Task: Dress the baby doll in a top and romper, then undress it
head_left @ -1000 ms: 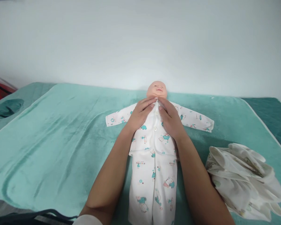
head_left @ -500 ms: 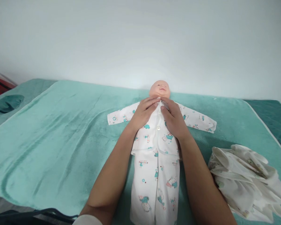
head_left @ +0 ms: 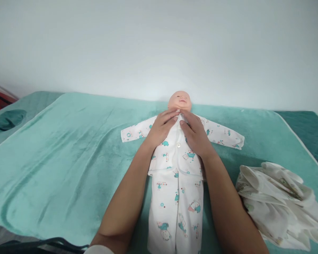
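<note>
A baby doll (head_left: 179,100) lies face up, wearing a white buttoned top (head_left: 172,158) and matching trousers (head_left: 164,204) printed with small teal figures. Its sleeves stretch out to both sides. My left hand (head_left: 163,127) lies flat on the upper chest, at the left of the neckline. On the other side, my right hand (head_left: 194,132) rests in the same way, its fingers stretched toward the collar. The fingertips of both hands come close together just below the doll's chin. A button shows on the top's front between my wrists.
Under the doll is a teal blanket (head_left: 63,148) with a pale edge, spread over a darker green cover (head_left: 304,130). A crumpled white printed cloth (head_left: 281,208) lies at the right. A pale wall (head_left: 159,46) rises behind. Dark straps (head_left: 50,241) cross the lower left corner.
The view has shifted very slightly. My hands stay on the doll's upper chest in the same pose, and the doll and the cloth have not moved.
</note>
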### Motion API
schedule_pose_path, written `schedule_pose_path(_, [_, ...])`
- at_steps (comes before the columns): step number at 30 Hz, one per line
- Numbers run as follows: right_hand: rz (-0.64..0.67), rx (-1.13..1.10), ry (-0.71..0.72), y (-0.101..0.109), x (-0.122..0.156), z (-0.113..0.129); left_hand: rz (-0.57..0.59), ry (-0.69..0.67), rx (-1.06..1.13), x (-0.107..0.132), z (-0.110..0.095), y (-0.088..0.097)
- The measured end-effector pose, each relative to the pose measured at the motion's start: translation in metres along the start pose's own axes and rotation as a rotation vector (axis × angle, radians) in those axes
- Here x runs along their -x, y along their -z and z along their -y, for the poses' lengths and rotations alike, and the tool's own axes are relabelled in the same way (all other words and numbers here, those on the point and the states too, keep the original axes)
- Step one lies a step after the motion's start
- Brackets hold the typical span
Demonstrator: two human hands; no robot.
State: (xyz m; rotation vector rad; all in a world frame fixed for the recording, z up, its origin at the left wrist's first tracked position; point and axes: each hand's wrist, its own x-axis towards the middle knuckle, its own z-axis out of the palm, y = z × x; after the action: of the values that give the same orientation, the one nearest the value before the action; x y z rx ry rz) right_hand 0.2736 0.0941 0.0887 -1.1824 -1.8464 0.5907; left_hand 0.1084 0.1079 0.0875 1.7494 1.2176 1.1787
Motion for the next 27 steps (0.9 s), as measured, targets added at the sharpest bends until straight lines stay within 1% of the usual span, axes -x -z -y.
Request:
schedule_pose_path(5, [-0.022, 0.0, 0.035, -0.0005, -0.0007, -0.0002, 0.004, -0.001, 0.011, -0.0001, 0.0007, 0.0001])
schedule_pose_path(17, [-0.034, 0.014, -0.018, -0.0009, 0.0013, 0.001, 0.003, -0.007, 0.016, -0.0007, 0.0014, -0.0001])
schedule_pose_path(21, [-0.049, -0.001, -0.013, -0.0008, 0.0013, 0.0018, 0.001, -0.004, 0.01, -0.0009, 0.001, -0.0004])
schedule_pose_path(23, [-0.037, 0.013, -0.005, -0.0001, 0.0017, 0.003, 0.0, -0.006, 0.0, -0.0011, 0.0005, -0.0004])
schedule_pose_path(27, [0.027, 0.039, -0.016, 0.0019, 0.0029, 0.006, -0.001, 0.021, -0.023, -0.0008, -0.0018, -0.0001])
